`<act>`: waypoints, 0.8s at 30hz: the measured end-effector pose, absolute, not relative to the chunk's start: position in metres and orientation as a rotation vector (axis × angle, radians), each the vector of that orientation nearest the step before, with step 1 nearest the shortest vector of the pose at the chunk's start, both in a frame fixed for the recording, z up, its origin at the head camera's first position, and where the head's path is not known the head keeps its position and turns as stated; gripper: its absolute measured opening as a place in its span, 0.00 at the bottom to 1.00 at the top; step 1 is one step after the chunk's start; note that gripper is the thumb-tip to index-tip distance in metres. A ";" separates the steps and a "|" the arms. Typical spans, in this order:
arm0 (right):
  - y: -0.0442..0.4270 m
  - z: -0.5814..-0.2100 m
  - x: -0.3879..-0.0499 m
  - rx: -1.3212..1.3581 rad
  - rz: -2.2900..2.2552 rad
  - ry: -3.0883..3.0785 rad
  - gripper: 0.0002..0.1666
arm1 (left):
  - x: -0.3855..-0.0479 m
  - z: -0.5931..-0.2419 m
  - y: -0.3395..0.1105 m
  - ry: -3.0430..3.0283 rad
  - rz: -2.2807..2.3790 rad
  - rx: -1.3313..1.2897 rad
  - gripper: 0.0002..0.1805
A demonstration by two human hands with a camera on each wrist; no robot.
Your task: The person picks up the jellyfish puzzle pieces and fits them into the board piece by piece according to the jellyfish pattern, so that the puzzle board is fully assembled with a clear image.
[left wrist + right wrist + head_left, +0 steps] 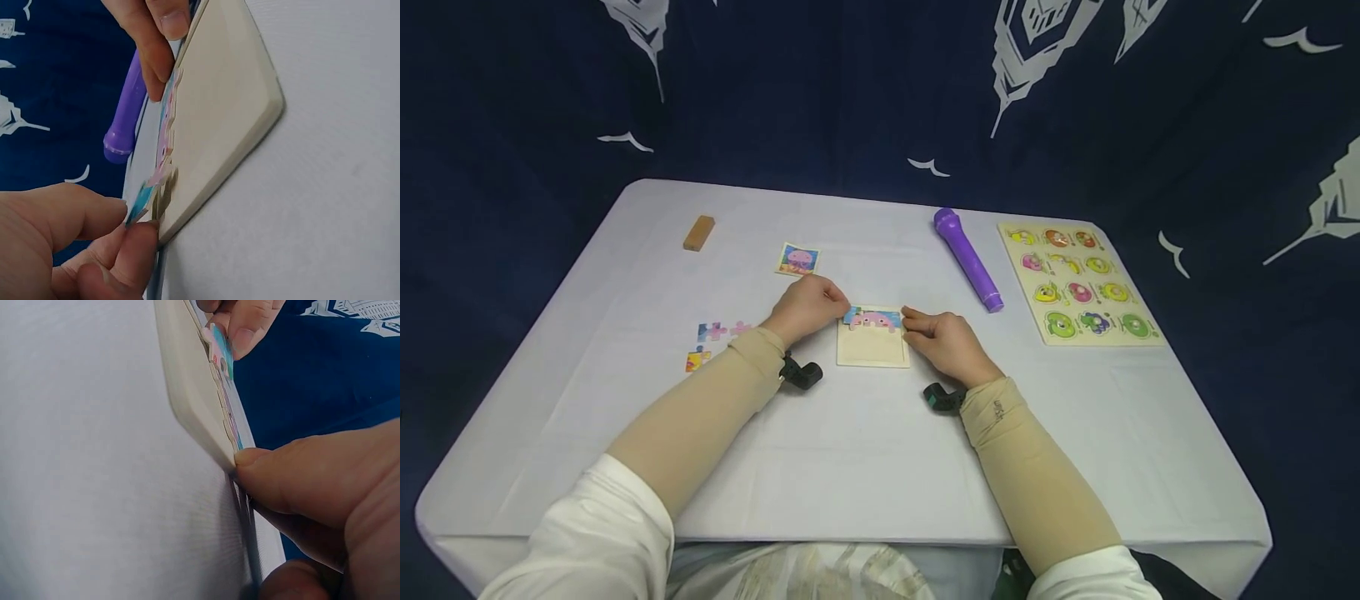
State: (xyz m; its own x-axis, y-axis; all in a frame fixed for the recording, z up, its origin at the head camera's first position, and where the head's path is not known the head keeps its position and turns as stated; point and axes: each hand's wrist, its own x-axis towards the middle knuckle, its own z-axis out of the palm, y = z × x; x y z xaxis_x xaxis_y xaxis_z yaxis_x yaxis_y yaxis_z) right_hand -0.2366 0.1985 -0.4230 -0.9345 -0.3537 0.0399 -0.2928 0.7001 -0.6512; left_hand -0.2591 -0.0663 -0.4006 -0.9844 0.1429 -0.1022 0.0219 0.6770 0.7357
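Note:
A pale puzzle board (pixel 872 350) lies on the table, with pink and blue pieces (pixel 880 320) along its far edge. At its far left corner the left hand (pixel 807 308) pinches a blue and pink piece (pixel 142 201) between thumb and finger; in the left wrist view that piece is tilted above the tray. The right hand (pixel 951 343) grips the board's right edge near the far corner, its thumb (pixel 256 464) on the rim. Loose puzzle pieces (pixel 697 360) lie left of the board, partly hidden by the left forearm.
A small picture card (pixel 798 259) lies beyond the left hand. Farther left is a wooden block (pixel 699 233). A purple microphone (pixel 967 260) and a board of fruit pictures (pixel 1078 283) lie to the right. The white table (pixel 850 467) stands before a dark blue curtain (pixel 820 92).

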 end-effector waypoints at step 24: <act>0.199 -0.424 -0.237 -0.533 -1.056 2.810 0.20 | -0.259 -0.402 -0.053 2.802 1.062 0.043 0.10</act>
State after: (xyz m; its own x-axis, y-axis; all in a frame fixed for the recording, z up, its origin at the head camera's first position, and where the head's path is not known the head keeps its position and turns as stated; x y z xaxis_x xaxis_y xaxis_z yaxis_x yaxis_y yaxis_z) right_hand -0.2368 0.1987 -0.4241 -0.9346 -0.3538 0.0354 -0.2895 0.6994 -0.6535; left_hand -0.2587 -0.0527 -0.4016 -0.9891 0.0780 -0.1246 -0.0242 0.7499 0.6611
